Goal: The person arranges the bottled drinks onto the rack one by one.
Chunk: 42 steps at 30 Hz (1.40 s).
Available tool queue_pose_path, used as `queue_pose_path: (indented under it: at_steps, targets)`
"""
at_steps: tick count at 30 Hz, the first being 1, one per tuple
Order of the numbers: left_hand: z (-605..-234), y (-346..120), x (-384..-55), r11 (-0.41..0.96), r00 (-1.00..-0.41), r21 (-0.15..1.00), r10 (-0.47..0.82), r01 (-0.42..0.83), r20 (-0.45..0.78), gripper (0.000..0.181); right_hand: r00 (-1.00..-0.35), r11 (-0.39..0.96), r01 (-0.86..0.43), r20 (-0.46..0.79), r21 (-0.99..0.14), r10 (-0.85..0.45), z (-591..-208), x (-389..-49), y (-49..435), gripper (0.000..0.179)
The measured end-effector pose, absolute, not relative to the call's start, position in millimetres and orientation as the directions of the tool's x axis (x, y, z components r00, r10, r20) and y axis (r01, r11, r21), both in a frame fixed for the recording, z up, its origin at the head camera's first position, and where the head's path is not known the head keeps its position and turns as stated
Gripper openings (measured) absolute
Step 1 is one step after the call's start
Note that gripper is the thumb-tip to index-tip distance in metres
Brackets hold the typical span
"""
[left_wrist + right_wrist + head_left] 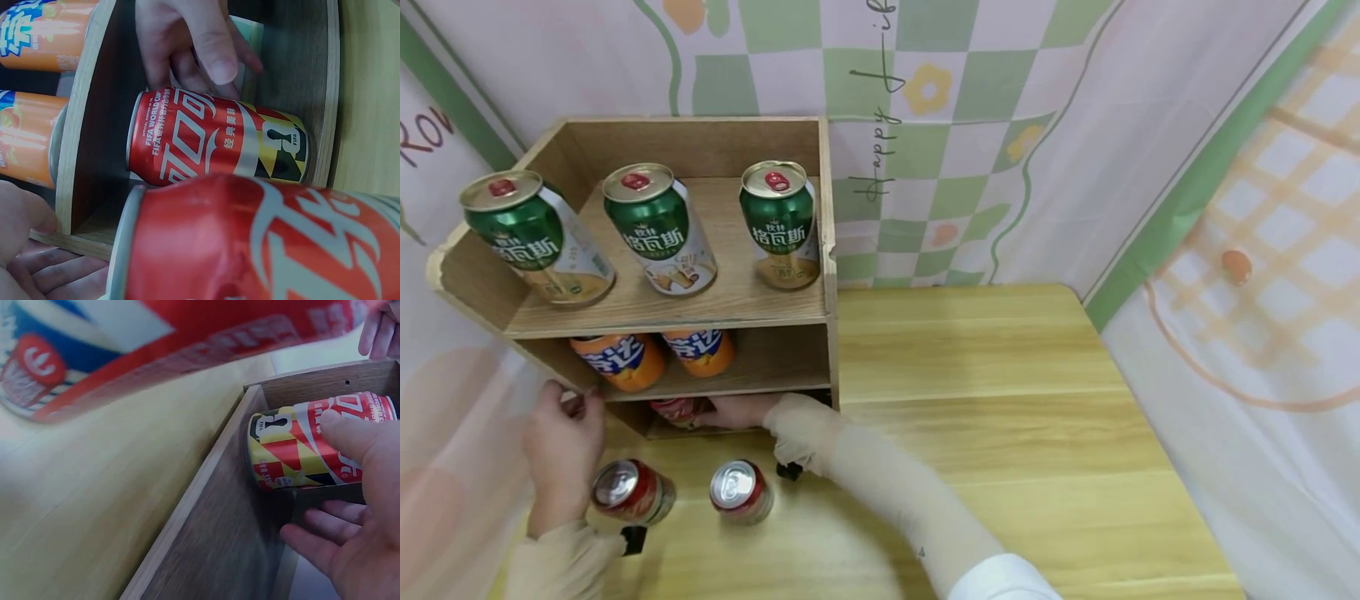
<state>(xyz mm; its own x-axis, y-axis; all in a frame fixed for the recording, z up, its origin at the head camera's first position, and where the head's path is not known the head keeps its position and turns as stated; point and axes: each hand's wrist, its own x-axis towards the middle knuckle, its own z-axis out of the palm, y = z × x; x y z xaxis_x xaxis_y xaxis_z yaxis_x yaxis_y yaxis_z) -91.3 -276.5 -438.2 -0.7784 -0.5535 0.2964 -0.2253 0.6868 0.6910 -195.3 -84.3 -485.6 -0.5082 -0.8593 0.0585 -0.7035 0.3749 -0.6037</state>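
My right hand point(730, 411) reaches into the bottom compartment of a wooden shelf point(730, 242). There a red cola can point(212, 140) stands near the left wall. In the right wrist view the thumb overlaps this can point(294, 447), while the other fingers point(325, 534) stay spread and nearly straight beside it. At the shelf's lower left side, my left hand point(561, 450) holds the edge of the side board, thumb in front and fingers behind it. Two more red cola cans, a left one point(636, 493) and a right one point(745, 493), stand on the table before the shelf.
Three green-and-gold cans, one of them in the middle point(658, 229), stand on the top level. On the middle level are two orange soda cans point(625, 362). The light wooden table point(985, 400) extends to the right, with patterned curtains point(940, 167) behind.
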Motion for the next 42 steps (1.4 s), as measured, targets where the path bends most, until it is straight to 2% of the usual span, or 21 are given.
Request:
queue_pose_path:
  at_steps: [6,14,18,25,30,35,42]
  targets:
    - [-437,-279,-90,0.689,-0.778,0.693,-0.547,-0.211,0.307,0.028,-0.488,0.382,-0.735,0.045,-0.560,-0.872,-485,-193,-74,0.074]
    - [-437,-281,-90,0.689,-0.773,0.697,-0.548,-0.199,0.321,0.028,-0.520,0.478,-0.712,-0.071,-0.514,-0.851,-479,-181,-59,0.064]
    - [-437,-280,-91,0.693,-0.769,0.692,-0.550,-0.202,0.325,0.027,-0.528,0.500,-0.727,-0.082,-0.470,-0.845,-476,-175,-49,0.063]
    - [-435,-277,-91,0.703,-0.766,0.685,-0.544,-0.192,0.343,0.026,-0.483,0.482,-0.759,-0.119,-0.437,-0.868,-472,-161,-27,0.058]
    - [-436,-277,-92,0.694,-0.768,0.694,-0.548,-0.195,0.332,0.027,-0.446,0.432,-0.802,-0.069,-0.412,-0.893,-469,-153,-14,0.056]
    - [-438,-277,-92,0.703,-0.770,0.685,-0.541,-0.193,0.339,0.026,-0.414,0.373,-0.811,-0.009,-0.451,-0.910,-472,-146,0,0.056]
    - [-439,-276,-91,0.701,-0.769,0.688,-0.540,-0.186,0.342,0.027,-0.395,0.338,-0.828,0.039,-0.447,-0.918,-472,-138,15,0.062]
